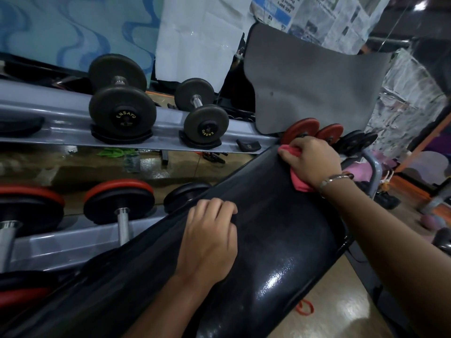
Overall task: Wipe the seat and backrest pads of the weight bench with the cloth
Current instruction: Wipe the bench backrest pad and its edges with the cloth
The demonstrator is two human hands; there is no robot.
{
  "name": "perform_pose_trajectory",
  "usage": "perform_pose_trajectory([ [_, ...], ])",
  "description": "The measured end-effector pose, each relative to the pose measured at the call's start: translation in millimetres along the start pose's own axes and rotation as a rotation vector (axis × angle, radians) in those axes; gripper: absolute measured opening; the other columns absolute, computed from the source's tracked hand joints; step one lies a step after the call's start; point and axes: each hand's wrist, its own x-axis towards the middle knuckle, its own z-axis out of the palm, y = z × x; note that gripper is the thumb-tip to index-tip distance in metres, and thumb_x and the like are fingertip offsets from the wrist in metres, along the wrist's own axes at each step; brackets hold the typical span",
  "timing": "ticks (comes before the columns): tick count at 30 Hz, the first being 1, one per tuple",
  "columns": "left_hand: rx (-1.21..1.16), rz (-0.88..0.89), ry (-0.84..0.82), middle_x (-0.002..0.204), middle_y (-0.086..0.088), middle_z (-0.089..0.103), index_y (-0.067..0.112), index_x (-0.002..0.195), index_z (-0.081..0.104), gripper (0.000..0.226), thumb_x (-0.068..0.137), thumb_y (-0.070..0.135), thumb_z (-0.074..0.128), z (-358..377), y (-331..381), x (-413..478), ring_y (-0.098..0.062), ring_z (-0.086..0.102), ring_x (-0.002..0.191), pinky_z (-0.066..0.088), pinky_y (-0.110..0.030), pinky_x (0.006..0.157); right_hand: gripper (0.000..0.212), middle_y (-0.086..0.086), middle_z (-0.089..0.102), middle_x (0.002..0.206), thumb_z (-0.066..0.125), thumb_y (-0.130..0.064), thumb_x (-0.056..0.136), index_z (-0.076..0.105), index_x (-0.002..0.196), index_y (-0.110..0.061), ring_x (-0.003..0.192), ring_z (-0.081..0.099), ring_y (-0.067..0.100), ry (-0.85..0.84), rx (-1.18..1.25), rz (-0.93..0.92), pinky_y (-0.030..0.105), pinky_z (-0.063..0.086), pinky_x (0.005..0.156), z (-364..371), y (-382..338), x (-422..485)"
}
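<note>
A long black glossy bench pad (263, 245) slants from the lower left up to the upper right. My right hand (311, 161) holds a pink-red cloth (299, 182) bunched against the pad's top end, fingers curled over the cloth. My left hand (211, 236) grips the pad's left edge near its middle, fingers curled over the rim. Wet streaks shine on the pad's lower right part. The cloth is mostly hidden under my right hand.
A grey two-tier dumbbell rack (73, 118) stands close on the left with black dumbbells (122, 111) above and red-rimmed ones (119, 202) below. A grey mat (310, 86) hangs behind the pad's top. Small red weight plates (302, 131) sit just beyond my right hand. Wooden floor lies at right.
</note>
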Motion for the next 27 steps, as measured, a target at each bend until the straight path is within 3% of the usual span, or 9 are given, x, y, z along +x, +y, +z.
perform_pose_trajectory([
  [2, -0.007, -0.002, 0.005, 0.100, 0.008, 0.057, 0.022, 0.102, 0.060, 0.022, 0.088, 0.014, 0.045, -1, 0, 1, -0.018, 0.053, 0.093, 0.044, -0.037, 0.083, 0.034, 0.006, 0.068, 0.100, 0.059, -0.051, 0.093, 0.074, 0.101, -0.022, 0.096, 0.063, 0.032, 0.001, -0.004, -0.011, 0.032, 0.036, 0.068, 2, -10, 2],
  [8, -0.012, 0.013, 0.014, 0.098, 0.007, 0.057, 0.021, 0.101, 0.060, 0.022, 0.085, 0.014, 0.045, 0, 0, 2, -0.020, 0.055, 0.093, 0.044, -0.037, 0.083, 0.035, -0.009, 0.059, 0.082, 0.060, -0.061, 0.085, 0.070, 0.085, -0.027, 0.079, 0.062, 0.019, -0.156, 0.157, -0.335, 0.036, 0.050, 0.066, -9, -23, -30],
  [10, -0.013, 0.008, 0.009, 0.097, 0.008, 0.056, 0.021, 0.101, 0.059, 0.022, 0.085, 0.014, 0.046, 0, 0, 3, -0.019, 0.054, 0.093, 0.044, -0.037, 0.083, 0.037, -0.009, 0.061, 0.084, 0.059, -0.062, 0.084, 0.071, 0.088, -0.027, 0.083, 0.063, 0.022, -0.125, 0.121, -0.271, 0.035, 0.049, 0.068, -4, -17, -17],
  [13, -0.014, 0.005, 0.005, 0.097, 0.008, 0.056, 0.022, 0.101, 0.059, 0.021, 0.086, 0.013, 0.047, 0, 0, 2, -0.018, 0.053, 0.093, 0.045, -0.037, 0.083, 0.034, 0.003, 0.069, 0.101, 0.063, -0.054, 0.089, 0.075, 0.100, -0.025, 0.096, 0.064, 0.030, -0.026, 0.032, -0.017, 0.034, 0.043, 0.071, 10, -4, 18],
  [16, -0.021, 0.013, 0.016, 0.098, 0.008, 0.057, 0.021, 0.100, 0.060, 0.021, 0.087, 0.013, 0.046, 0, -1, 3, -0.018, 0.053, 0.093, 0.046, -0.038, 0.083, 0.037, 0.010, 0.070, 0.102, 0.062, -0.052, 0.091, 0.076, 0.103, -0.019, 0.097, 0.064, 0.034, -0.034, 0.051, 0.108, 0.037, 0.048, 0.073, 22, -5, 38],
  [18, -0.025, 0.004, 0.020, 0.098, 0.008, 0.057, 0.022, 0.101, 0.059, 0.021, 0.087, 0.013, 0.046, 0, -2, 4, -0.017, 0.053, 0.093, 0.045, -0.037, 0.083, 0.038, 0.010, 0.067, 0.099, 0.062, -0.052, 0.092, 0.077, 0.103, -0.019, 0.096, 0.063, 0.033, -0.040, 0.070, 0.086, 0.036, 0.046, 0.071, 26, -10, 40],
  [23, -0.044, 0.004, 0.021, 0.096, 0.008, 0.057, 0.021, 0.099, 0.060, 0.021, 0.085, 0.013, 0.046, 0, -1, 3, -0.019, 0.054, 0.092, 0.044, -0.037, 0.082, 0.040, -0.002, 0.059, 0.087, 0.063, -0.060, 0.088, 0.078, 0.098, -0.025, 0.086, 0.057, 0.020, -0.105, 0.113, -0.192, 0.034, 0.048, 0.072, 21, -11, 26],
  [27, -0.084, -0.031, 0.033, 0.094, 0.011, 0.056, 0.022, 0.098, 0.059, 0.020, 0.085, 0.013, 0.047, 0, -2, 3, -0.017, 0.053, 0.093, 0.043, -0.036, 0.085, 0.036, 0.006, 0.061, 0.097, 0.058, -0.049, 0.093, 0.073, 0.097, -0.016, 0.092, 0.059, 0.028, -0.041, 0.035, 0.012, 0.038, 0.050, 0.073, 26, -20, 31],
])
